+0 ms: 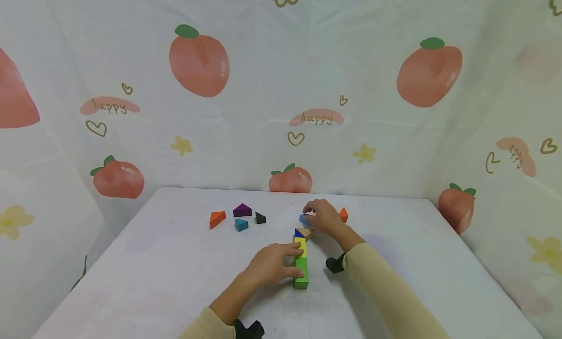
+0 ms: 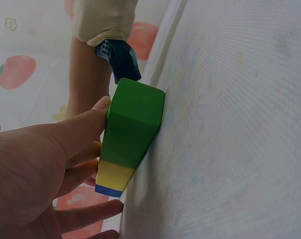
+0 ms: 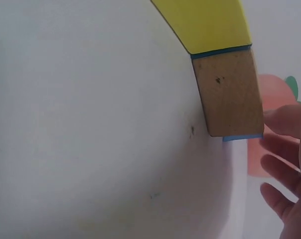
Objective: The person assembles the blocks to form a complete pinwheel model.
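A green block [image 1: 301,275] and a yellow block [image 1: 300,246] lie end to end in a row. Beyond them come a blue triangular piece [image 1: 298,233] and a wood-coloured triangular block [image 3: 230,94]. My left hand [image 1: 274,265] has its thumb at the green block and fingers spread along the yellow one; in the left wrist view the thumb lies against the green block's side. At the far end of the row, my right hand [image 1: 324,217] reaches over a light blue block [image 1: 304,219], its fingers loosely bent and spread. That block is mostly hidden in the right wrist view.
Left of the row at the back stand an orange block [image 1: 217,219], a purple triangular block [image 1: 242,210], a teal block [image 1: 241,225] and a black one [image 1: 260,218]. Another orange block [image 1: 344,215] stands beside my right hand. A fruit-printed cloth [image 1: 246,134] hangs behind the white table [image 1: 175,270].
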Motion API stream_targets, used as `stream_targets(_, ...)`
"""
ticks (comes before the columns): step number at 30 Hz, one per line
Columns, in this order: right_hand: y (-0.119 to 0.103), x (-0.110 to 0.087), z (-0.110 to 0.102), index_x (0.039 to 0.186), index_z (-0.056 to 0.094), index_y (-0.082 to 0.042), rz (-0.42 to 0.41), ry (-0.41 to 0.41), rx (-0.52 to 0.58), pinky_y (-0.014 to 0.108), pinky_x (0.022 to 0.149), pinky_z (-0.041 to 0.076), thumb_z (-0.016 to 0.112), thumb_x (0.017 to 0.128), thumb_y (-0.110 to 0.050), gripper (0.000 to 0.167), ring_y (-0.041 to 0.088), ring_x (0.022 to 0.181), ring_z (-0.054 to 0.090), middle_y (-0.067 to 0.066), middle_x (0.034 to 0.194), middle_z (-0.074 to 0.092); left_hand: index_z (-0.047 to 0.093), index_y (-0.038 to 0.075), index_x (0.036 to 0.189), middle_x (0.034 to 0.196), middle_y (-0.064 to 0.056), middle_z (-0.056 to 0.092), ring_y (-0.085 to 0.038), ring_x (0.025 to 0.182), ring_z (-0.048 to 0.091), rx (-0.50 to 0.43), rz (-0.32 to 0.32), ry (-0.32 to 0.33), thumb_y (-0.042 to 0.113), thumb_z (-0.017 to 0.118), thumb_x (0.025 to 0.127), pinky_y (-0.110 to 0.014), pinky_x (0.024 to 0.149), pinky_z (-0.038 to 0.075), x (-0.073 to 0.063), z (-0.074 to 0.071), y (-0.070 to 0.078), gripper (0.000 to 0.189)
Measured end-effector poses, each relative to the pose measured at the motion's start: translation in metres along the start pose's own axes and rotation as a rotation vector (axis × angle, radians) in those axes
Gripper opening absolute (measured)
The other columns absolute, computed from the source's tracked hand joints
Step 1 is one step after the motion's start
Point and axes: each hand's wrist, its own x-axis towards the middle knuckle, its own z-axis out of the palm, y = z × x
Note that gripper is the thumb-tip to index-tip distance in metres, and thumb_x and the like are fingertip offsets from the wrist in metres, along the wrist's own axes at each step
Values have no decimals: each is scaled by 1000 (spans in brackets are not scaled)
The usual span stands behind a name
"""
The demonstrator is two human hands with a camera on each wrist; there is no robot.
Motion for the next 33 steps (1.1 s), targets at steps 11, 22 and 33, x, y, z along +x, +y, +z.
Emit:
stream_targets(11, 0, -1, -6, 102, 74, -20, 28, -89, 72, 32, 81, 52, 67, 92, -16, 13, 19, 95, 53, -2, 99, 62, 65, 26, 130, 136, 12, 56, -19, 128, 50, 4, -4, 0, 53, 73, 80, -46, 99, 45, 0, -1, 0, 57)
stream_targets(22, 5, -5, -6, 109, 74, -16, 4, -96, 84, 29, 74, 50, 66, 93, -17, 17, 17, 85, 52, -4, 89, 62, 65, 27, 130, 136, 12, 56, -19, 128, 50, 6, -2, -1, 53, 73, 80, -47, 99, 45, -1, -1, 0, 57)
stream_targets(33, 5, -6, -5, 104, 75, -17, -31, -66, 55, 30, 78, 50, 66, 92, -14, 15, 17, 88, 53, -3, 97, 62, 65, 26, 130, 136, 12, 56, -19, 128, 50, 9, 7, -6, 52, 73, 81, -46, 99, 45, -1, 0, 1, 56)
